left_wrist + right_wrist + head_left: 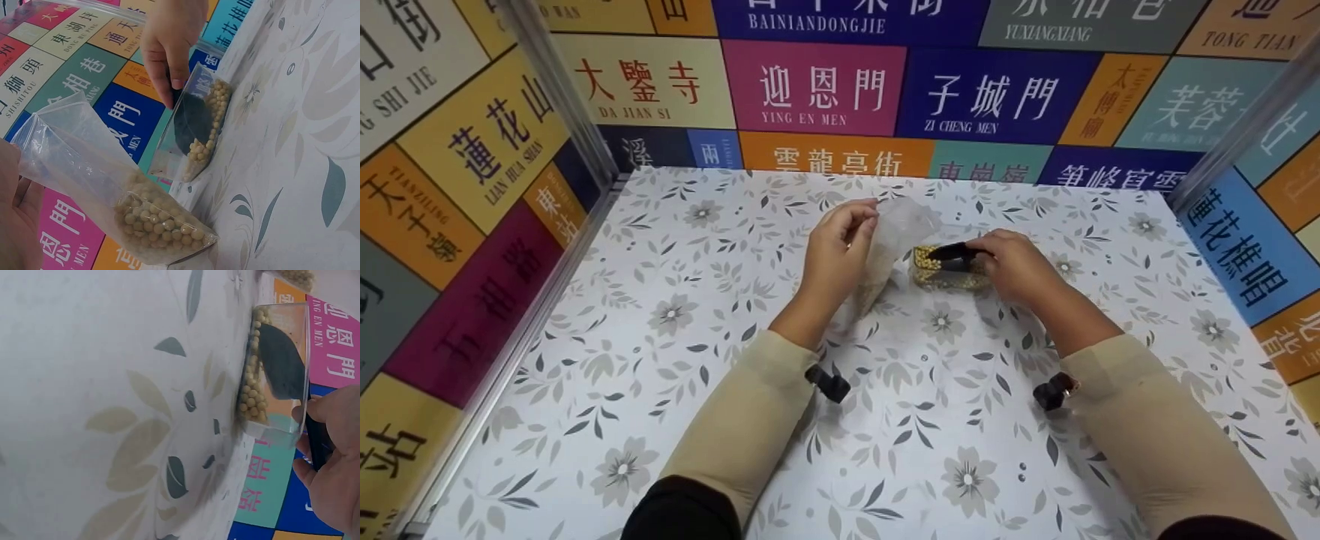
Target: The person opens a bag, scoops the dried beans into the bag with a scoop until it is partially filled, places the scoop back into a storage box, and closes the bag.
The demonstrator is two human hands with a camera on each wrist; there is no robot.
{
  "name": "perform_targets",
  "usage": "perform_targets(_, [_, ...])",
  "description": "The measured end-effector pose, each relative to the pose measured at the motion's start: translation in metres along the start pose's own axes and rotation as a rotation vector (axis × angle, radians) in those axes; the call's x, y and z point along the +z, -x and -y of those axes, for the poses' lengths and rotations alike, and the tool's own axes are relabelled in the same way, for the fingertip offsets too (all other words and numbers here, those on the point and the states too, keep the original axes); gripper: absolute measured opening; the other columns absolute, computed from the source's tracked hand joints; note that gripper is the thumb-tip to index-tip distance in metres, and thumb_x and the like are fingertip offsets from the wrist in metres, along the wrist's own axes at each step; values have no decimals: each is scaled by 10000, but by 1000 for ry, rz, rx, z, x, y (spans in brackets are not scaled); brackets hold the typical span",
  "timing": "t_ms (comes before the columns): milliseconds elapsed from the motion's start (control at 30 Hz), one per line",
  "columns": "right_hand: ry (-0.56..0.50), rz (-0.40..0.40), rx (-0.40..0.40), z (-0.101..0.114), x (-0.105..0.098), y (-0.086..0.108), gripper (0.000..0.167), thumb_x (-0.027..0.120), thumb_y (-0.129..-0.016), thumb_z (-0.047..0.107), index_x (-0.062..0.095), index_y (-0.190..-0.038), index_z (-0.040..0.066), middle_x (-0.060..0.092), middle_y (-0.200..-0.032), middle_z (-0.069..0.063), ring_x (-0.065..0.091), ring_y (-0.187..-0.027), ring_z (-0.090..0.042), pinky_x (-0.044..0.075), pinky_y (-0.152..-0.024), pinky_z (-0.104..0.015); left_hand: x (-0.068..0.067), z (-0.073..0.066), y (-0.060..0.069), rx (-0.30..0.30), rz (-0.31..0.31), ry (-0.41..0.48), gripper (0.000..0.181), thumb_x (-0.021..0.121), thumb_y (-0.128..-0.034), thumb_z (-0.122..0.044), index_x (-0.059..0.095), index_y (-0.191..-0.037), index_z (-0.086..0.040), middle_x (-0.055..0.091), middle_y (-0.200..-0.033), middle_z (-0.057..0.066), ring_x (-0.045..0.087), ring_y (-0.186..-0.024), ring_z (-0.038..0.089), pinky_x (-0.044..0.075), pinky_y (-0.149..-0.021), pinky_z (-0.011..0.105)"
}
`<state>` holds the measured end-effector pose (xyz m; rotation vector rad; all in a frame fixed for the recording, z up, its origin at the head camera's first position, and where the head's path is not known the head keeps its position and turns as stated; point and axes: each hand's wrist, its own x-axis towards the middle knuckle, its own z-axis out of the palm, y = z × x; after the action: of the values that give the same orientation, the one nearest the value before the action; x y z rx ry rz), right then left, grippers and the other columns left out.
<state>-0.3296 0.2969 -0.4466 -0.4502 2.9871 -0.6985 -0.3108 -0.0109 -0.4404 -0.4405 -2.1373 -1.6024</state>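
midway at a guess (no clue on totals tbh) | gripping black scoop [284, 363] in right hand [1012, 262], dipped inside clear box [277, 433] with beans [253, 402] remaining | holding plastic bag [112, 180] in left hand [836, 247], just left of box, part-filled too

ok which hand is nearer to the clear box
Right. The right hand is at the clear box, holding a black scoop in it; the left hand is off to its left, holding a plastic bag.
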Motion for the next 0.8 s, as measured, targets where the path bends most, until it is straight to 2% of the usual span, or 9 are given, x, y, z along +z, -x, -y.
perform_targets(267, [-131, 1, 23, -4, 8, -1, 362, 530, -1120, 124, 639, -1459, 56, 617, -1435, -195, 545, -1386, -405, 435, -1175, -599, -1, -1, 0, 18, 7, -25, 124, 626, -1092, -178, 727, -1135, -122, 735, -1340, -16, 676, -1125, 74, 579, -930, 201])
perform_targets(533, [-167, -45, 43, -7, 14, -3, 395, 521, -1130, 159, 598, -1508, 76, 557, -1539, -207, 476, -1480, -425, 388, -1236, -615, 0, 0, 0, 8, 2, -27, 118, 629, -1089, -166, 732, -1126, -123, 741, -1337, -19, 678, -1141, 76, 580, -942, 197])
perform_targets(800, [-202, -94, 45, -7, 19, -2, 386, 521, -1129, 162, 608, -1493, 69, 559, -1534, -209, 494, -1466, -419, 410, -1227, -601, 0, -1, 0, 2, -3, -4, 108, 639, -1080, -142, 738, -1109, -110, 747, -1324, -4, 682, -1172, 84, 584, -961, 192])
